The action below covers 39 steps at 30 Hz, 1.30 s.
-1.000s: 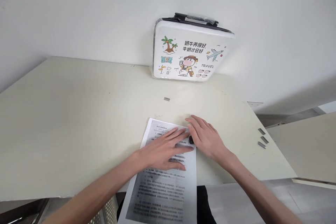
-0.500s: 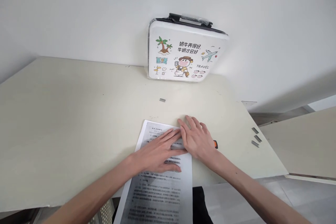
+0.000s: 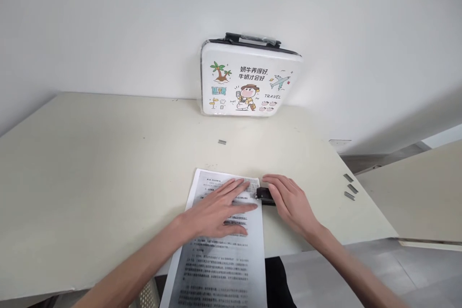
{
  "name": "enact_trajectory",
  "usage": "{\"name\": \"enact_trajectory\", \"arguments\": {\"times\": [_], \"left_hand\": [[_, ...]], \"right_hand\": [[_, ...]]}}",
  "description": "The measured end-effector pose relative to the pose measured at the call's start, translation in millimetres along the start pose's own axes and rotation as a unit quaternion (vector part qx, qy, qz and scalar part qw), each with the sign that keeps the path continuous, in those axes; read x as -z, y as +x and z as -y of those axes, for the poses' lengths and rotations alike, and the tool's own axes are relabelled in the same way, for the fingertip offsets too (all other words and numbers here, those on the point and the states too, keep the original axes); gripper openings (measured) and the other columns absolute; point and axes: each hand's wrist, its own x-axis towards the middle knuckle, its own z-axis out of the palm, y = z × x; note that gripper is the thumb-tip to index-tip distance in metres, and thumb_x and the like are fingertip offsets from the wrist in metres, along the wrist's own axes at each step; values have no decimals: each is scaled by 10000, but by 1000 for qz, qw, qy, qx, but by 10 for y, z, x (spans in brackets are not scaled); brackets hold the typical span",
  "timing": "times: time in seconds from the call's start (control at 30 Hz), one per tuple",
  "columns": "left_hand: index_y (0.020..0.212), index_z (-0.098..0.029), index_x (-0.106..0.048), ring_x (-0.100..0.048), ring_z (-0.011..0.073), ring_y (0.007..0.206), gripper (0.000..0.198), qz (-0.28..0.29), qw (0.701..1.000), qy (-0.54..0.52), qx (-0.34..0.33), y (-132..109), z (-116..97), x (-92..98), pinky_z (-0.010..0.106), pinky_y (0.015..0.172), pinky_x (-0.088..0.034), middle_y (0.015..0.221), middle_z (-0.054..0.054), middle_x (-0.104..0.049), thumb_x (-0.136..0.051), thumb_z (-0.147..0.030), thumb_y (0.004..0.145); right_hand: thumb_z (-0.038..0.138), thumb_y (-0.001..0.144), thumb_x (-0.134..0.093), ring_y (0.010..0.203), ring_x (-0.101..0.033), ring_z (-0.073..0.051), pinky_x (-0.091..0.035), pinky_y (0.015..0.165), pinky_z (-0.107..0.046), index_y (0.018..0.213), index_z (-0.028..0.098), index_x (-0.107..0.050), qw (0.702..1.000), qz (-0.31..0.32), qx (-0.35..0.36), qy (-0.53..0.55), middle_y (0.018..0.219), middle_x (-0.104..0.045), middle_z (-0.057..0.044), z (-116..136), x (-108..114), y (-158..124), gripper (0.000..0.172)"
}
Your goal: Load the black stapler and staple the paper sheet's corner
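Observation:
Printed paper (image 3: 216,260) lies on the table, its lower end reaching past the near edge; whether it is one sheet or a stack I cannot tell. My left hand (image 3: 220,209) rests flat on its upper part with fingers spread. At the paper's upper right edge is a black stapler (image 3: 265,195), its front end against or over the paper's margin. My right hand (image 3: 290,199) is curled round the stapler's rear part, which the fingers hide.
A white cartoon-printed case (image 3: 249,82) in clear wrap stands against the wall. One strip of staples (image 3: 222,142) lies in front of it. Several more strips (image 3: 350,187) are near the table's (image 3: 90,178) right edge. A pale panel (image 3: 429,197) stands beyond that edge.
My right hand has slid right, off the paper's corner, and now holds the stapler, whose black front end shows. My left hand stays on the paper. The view has tilted slightly upward.

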Motion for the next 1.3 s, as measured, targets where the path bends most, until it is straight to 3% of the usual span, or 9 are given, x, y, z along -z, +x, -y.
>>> {"name": "enact_trajectory", "arguments": {"times": [0.17,0.3,0.63,1.13,1.3], "left_hand": [[1537,-328,-531,-158,324,1615,631,-6,1000,4,8,-44,38,-2,528,1308,-195,1755,65,-134,-620,-617,983],[1517,-334,-559,-192,330,1608,614,-17,1000,1,9,-57,58,20,528,1307,-216,1750,52,-149,-652,-599,970],[1522,-334,-553,-214,316,1604,604,-10,999,12,30,-78,111,78,495,1308,-235,1745,29,-174,-639,-591,982],[1576,-305,-472,-172,281,1616,622,-8,995,55,79,-130,188,87,481,1316,-213,1748,35,-175,-544,-598,1032],[1579,-323,-463,-178,278,1615,575,-33,990,81,108,-398,186,201,500,1318,-216,1741,6,-219,-507,-566,1060]], "right_hand": [[421,1077,-467,1164,-668,-263,-563,973,-433,1331,251,-563,998,17,-26,57,1278,-691,-108,-199,-61,-341,320],[466,1040,-546,1132,-676,-277,-576,945,-449,1287,263,-577,995,-6,-69,68,1240,-695,-104,-275,-112,-457,321],[507,1020,-576,1067,-678,-277,-578,873,-424,1217,263,-610,988,-18,-122,93,1186,-705,-96,-348,-91,-508,315],[600,982,-592,1103,-663,-293,-560,931,-463,1250,272,-598,974,-58,-192,108,1223,-700,-91,-340,-64,-486,424],[595,976,-604,1039,-688,-278,-579,881,-438,1234,266,-598,975,-35,-186,118,1168,-717,-82,-400,-31,-498,419]]}}
